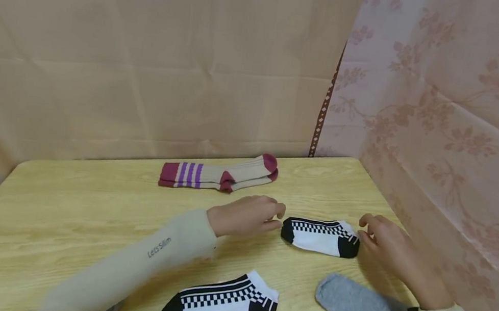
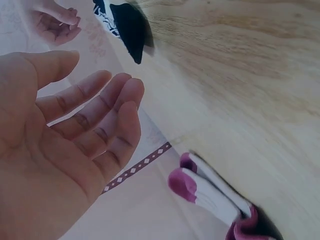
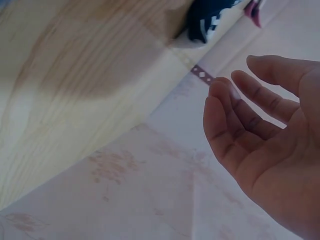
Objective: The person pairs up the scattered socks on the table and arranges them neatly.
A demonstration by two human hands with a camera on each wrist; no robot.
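A black and white ankle sock [image 1: 318,238] with a checkered band lies on the table between my two hands. Just off its left end is my left hand [image 1: 249,216], fingers loosely bent and the palm bare in the left wrist view. At the other end my right hand [image 1: 387,245] hovers close to the sock's black part, its relaxed fingers holding nothing in the right wrist view. A matching checkered ankle sock [image 1: 223,304] lies nearer to me, toe pointing left. To its right is a grey sock [image 1: 361,307], partly covered by my right forearm.
Folded beige socks [image 1: 217,172] with maroon ends and purple stripes lie toward the back of the wooden table [image 1: 63,206]. A beige curtain [image 1: 149,62] hangs behind the table, and a pink floral cloth [image 1: 457,112] hangs along the right side.
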